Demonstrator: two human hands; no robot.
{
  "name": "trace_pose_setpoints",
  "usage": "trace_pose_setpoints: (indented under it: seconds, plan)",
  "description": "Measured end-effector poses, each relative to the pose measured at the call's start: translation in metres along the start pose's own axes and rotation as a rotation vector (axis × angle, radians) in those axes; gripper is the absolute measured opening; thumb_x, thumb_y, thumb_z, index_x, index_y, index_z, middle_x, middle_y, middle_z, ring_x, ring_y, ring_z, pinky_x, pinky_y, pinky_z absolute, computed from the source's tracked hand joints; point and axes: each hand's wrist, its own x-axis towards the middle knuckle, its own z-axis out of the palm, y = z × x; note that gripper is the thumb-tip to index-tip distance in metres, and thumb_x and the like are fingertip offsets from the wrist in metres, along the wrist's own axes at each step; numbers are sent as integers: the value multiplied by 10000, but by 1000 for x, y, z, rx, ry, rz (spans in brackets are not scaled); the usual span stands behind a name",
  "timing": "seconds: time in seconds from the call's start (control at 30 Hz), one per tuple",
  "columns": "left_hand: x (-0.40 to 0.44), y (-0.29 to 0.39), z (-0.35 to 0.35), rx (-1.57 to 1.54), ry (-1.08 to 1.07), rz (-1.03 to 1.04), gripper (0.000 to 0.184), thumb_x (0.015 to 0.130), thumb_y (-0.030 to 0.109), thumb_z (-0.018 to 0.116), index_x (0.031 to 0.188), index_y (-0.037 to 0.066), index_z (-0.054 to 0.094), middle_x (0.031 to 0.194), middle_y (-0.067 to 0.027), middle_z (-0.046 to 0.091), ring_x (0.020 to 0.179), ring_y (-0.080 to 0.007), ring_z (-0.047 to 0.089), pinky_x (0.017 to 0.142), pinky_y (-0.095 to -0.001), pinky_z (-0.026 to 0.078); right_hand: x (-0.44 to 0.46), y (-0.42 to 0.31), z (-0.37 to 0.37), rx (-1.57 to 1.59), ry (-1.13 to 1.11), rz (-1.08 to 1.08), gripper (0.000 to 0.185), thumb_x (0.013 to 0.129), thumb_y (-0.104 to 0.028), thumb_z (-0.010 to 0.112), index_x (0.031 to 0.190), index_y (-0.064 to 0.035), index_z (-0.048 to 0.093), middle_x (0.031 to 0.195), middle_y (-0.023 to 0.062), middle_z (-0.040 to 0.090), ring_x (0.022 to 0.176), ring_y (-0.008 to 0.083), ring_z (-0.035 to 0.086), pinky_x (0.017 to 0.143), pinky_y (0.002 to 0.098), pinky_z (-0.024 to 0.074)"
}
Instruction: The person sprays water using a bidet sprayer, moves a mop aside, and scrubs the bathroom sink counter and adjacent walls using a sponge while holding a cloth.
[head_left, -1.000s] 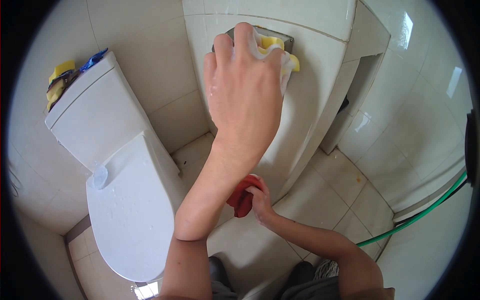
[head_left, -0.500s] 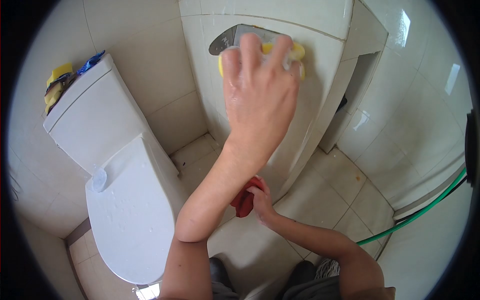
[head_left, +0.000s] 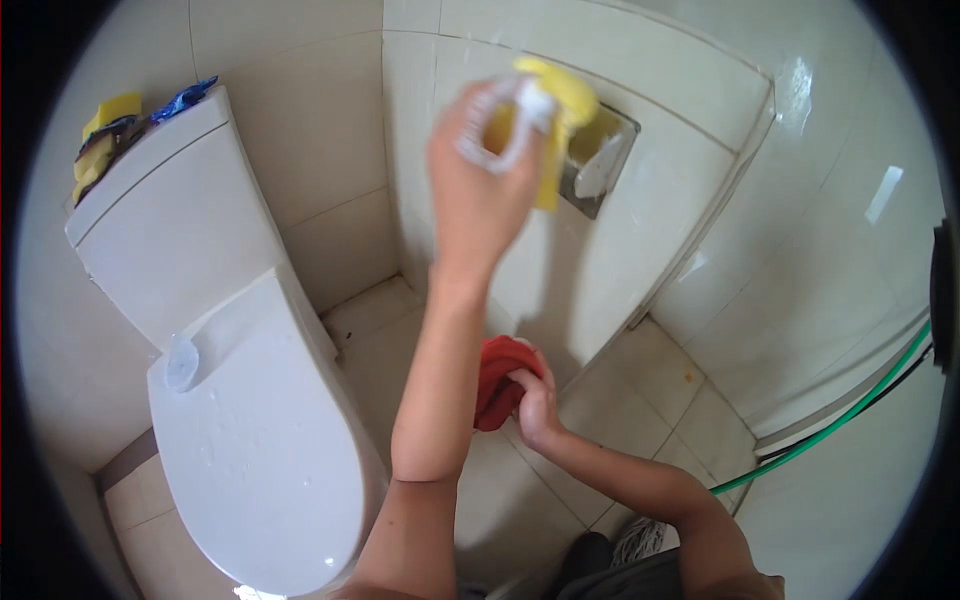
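My left hand (head_left: 480, 190) is raised in front of the tiled wall, fingers closed round a yellow sponge (head_left: 562, 95) with white foam on it and on my fingers. Some motion blurs this hand. Just right of the sponge, a shiny metal fixture (head_left: 612, 155) is set in the wall, partly covered by the sponge. Lower down, my right hand (head_left: 538, 405) grips a bunched red cloth (head_left: 505, 375), whose left edge lies behind my left forearm.
A white toilet with a closed lid (head_left: 260, 440) stands on the left; a small clear cup-like object (head_left: 182, 363) rests on it. Sponges and a blue packet (head_left: 185, 100) lie on the tank (head_left: 165, 190). A green hose (head_left: 830, 430) runs along the right; mop strands (head_left: 640, 540) lie below.
My left hand has turned and moved left with the sponge, uncovering more of the metal fixture. The view has shifted. My right hand still holds the red cloth, more of which shows.
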Motion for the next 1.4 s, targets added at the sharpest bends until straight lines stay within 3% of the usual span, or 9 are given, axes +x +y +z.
trace_pose_setpoints:
  seconds: [0.17,0.4,0.57,0.67,0.77,0.87,0.97,1.2,1.4]
  plan:
    - [-22,-17,36,-163,-2,42,199,884,52,638,1071,-14,654,900,-54,659,799,-113,575,770,-264,477,31,-46,15,-182,0,-90,377,832,-23,476,1203,-37,538,1111,57,604,1045,151,555,953,290,419]
    - [-31,-24,6,-648,-445,-632,167,904,80,624,1027,-30,649,879,-33,651,802,-84,561,732,-251,475,49,-59,33,-334,94,15,389,837,-44,483,1220,-64,550,1114,46,599,1025,137,548,887,273,434]
    - [-37,-13,32,-605,-82,-353,152,898,67,626,1016,-23,658,873,-16,645,807,-68,562,731,-238,471,34,-52,49,-182,95,-15,395,870,-116,507,1262,-79,520,1110,47,599,1015,140,552,860,287,453]
    - [-26,-17,-5,-629,-513,-681,154,879,47,636,1016,-20,655,896,-36,641,839,-71,564,771,-244,470,37,-49,45,-224,99,7,363,867,-94,504,1228,-63,531,1110,57,603,1038,145,552,919,301,441]
    - [-28,-27,-28,-505,-496,-359,158,840,20,645,994,-13,657,924,-65,646,833,-116,575,743,-259,458,43,-42,46,-110,19,-48,352,845,-39,502,1194,-50,544,1093,55,606,1034,155,557,952,302,424]
    - [4,-17,-23,-6,120,197,202,793,57,691,994,35,692,975,-70,643,863,-196,588,751,-318,450,46,-30,46,-64,-46,-112,386,852,-54,482,1235,-65,533,1105,69,609,1039,181,591,926,323,467]
    - [40,-5,-28,725,87,261,277,754,124,734,1029,96,718,1044,-65,627,947,-256,575,789,-387,436,43,-27,52,100,-37,-39,398,834,-43,481,1228,-57,531,1098,69,608,1031,187,593,941,326,462]
    - [30,-25,7,991,-100,303,302,725,172,763,1023,150,725,1097,-55,561,1013,-262,550,816,-394,445,48,-27,46,236,-68,-3,348,830,-22,502,1174,-52,553,1098,60,597,1042,166,559,963,306,428]
    - [2,-12,-28,1198,-555,455,325,665,124,771,983,153,713,1109,-58,539,990,-266,534,796,-397,448,45,-49,45,305,-81,5,323,835,-31,499,1152,-52,558,1089,56,593,1027,164,559,950,302,435]
